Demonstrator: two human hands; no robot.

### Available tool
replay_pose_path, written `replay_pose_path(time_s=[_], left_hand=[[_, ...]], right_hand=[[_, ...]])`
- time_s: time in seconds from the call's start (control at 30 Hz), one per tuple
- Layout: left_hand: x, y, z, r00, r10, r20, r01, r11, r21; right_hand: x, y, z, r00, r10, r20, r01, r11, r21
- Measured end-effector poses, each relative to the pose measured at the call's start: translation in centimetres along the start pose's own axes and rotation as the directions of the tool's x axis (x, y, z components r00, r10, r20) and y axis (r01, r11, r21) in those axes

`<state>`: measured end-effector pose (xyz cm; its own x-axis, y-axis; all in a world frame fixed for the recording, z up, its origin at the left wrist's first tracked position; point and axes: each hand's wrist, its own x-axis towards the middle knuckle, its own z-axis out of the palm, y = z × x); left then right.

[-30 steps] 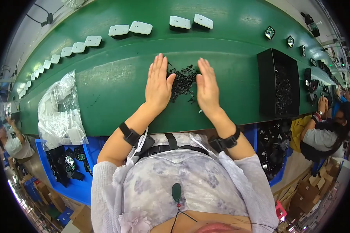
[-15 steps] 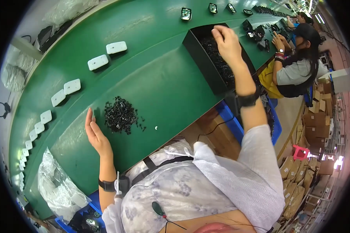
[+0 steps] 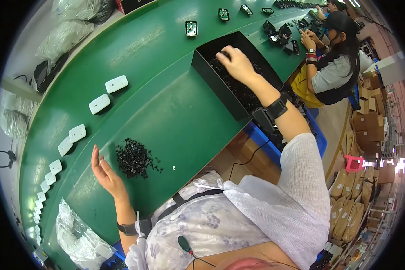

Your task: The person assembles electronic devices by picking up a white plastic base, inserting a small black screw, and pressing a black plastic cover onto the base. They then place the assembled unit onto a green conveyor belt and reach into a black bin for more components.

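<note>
My right hand [image 3: 237, 66] is over a black open-topped box [image 3: 218, 85] that holds many small black parts [image 3: 231, 83]. Its fingers are bent and apart, with nothing visible between them. My left hand [image 3: 107, 174] is raised off the green work surface [image 3: 180, 121], palm turned inward, fingers stretched and thumb apart, holding nothing. Just right of it lies a loose pile of small black pieces [image 3: 134, 158], with a few strays at its right edge. A tiny white piece [image 3: 174, 168] lies apart from the pile.
White rounded casings [image 3: 117, 84] form a long row along the left. Dark-framed units with green boards [image 3: 191, 29] stand at the far side. A clear plastic bag [image 3: 78, 231] lies lower left. A blue bin [image 3: 317, 135] sits below the right edge; a co-worker [image 3: 335, 63] sits beyond.
The view has shifted, so the table things appear lower and farther left. My right hand stays over the box, its fingers now spread more. My left hand stays open beside the pile.
</note>
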<state>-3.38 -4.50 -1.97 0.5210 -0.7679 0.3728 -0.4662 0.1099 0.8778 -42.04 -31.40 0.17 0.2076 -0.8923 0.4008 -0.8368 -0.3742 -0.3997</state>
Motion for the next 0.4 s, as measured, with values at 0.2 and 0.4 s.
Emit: replay_pose_path(time_s=[0.2, 0.4], left_hand=[[1.4, -1.3, -0.5, 0.999, -0.021, -0.05, 0.02, 1.0, -0.004], [1.2, -4.5, -2.4, 0.988, -0.077, -0.137, 0.073, 0.997, -0.036]], right_hand=[[0.6, -1.1, -4.8, 0.785, 0.433, 0.444, -0.613, 0.439, 0.657], [0.4, -10.2, -4.9, 0.806, 0.026, 0.591, -0.587, 0.155, 0.794]])
